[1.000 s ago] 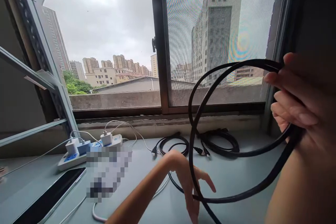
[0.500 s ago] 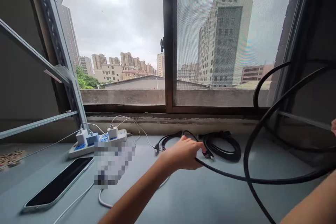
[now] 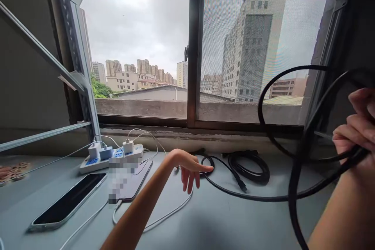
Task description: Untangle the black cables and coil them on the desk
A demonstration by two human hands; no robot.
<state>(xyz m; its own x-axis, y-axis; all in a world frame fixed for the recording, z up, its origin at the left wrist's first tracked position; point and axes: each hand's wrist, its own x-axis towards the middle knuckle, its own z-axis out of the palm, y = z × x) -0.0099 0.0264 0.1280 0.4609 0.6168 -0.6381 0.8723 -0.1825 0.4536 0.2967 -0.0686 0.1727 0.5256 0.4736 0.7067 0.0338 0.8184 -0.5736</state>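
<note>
At the right edge, my right hand (image 3: 356, 134) is closed around a thick black cable (image 3: 295, 179), whose big loops hang in front of the window and desk. From there one strand runs left across the desk to a small loop near my left hand (image 3: 189, 166). That hand hovers bent at the wrist, fingers hanging loosely apart, and holds nothing I can see. Its outstretched finger overlaps the small loop; whether they touch I cannot tell. A black cable connector (image 3: 241, 185) lies right of it. Behind, a coiled black cable (image 3: 249, 168) rests on the desk.
On the left stand a white power strip (image 3: 111, 158) with chargers and a phone (image 3: 70, 201) lying flat. Another flat device (image 3: 136, 183), partly blurred out, has a white charging cable (image 3: 172, 213) beside it. A metal frame (image 3: 83, 86) rises before the window.
My left hand has let go of the cable and shifted left, its fingers now drooping. My right hand has come further into view with the cable, and the loops have swung.
</note>
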